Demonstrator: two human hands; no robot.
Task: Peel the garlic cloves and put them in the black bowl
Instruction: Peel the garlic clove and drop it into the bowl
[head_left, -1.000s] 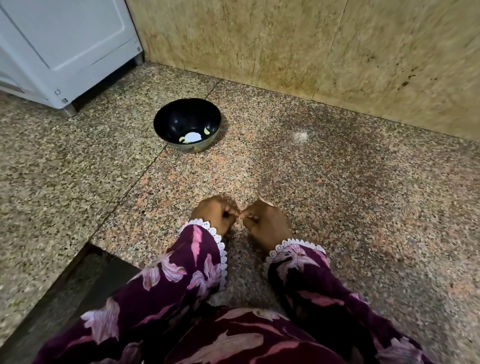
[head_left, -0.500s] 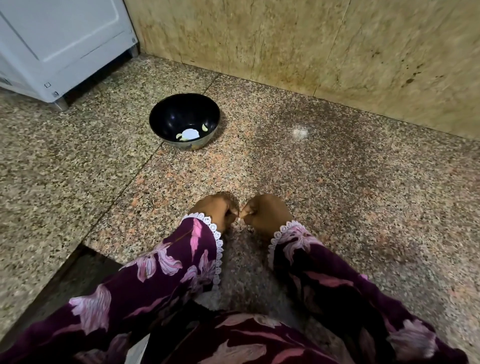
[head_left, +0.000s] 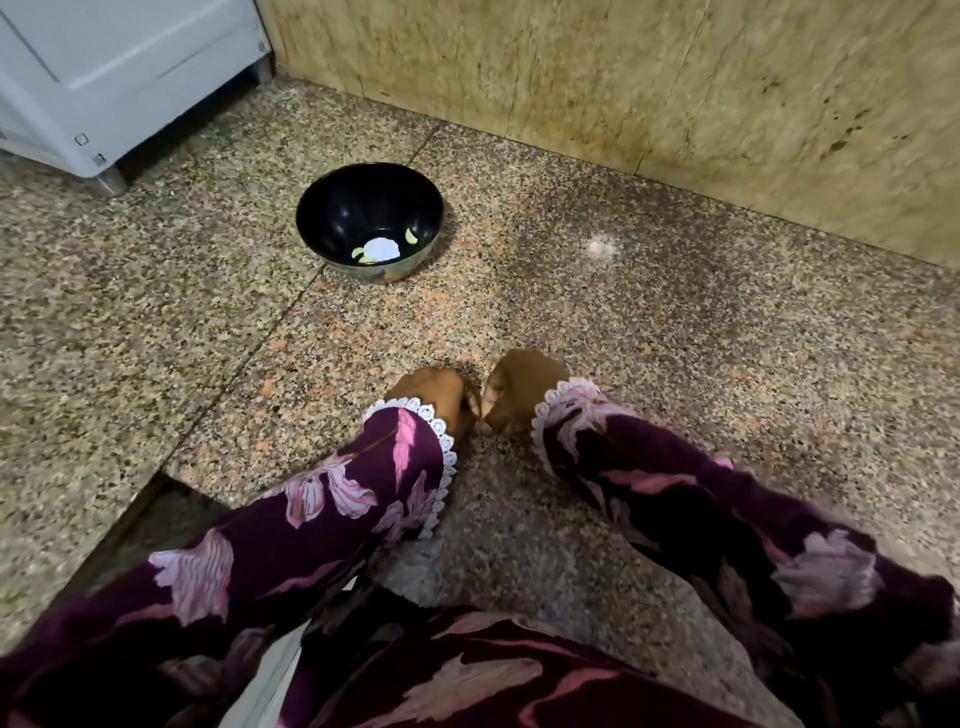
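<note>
The black bowl (head_left: 332, 208) stands on the speckled granite floor ahead and a little left of my hands. It holds a few pale peeled garlic cloves (head_left: 411, 236) around a white patch at its bottom. My left hand (head_left: 434, 397) and my right hand (head_left: 519, 389) are low over the floor, knuckles up, with curled fingers and thumbs meeting between them. They pinch a garlic clove, which the fingers hide. Purple flowered sleeves with white lace cuffs cover both wrists.
A white appliance (head_left: 130, 67) on short feet stands at the back left. A beige stone wall (head_left: 623, 104) runs along the back. At the front left the granite slab ends at an edge over a darker, lower surface (head_left: 156, 519). My lap fills the bottom.
Both hands stayed pressed together and turned further knuckles-up. The pale bit of clove or skin seen between and above the fingers a second ago is now hidden. The view shifted slightly.
</note>
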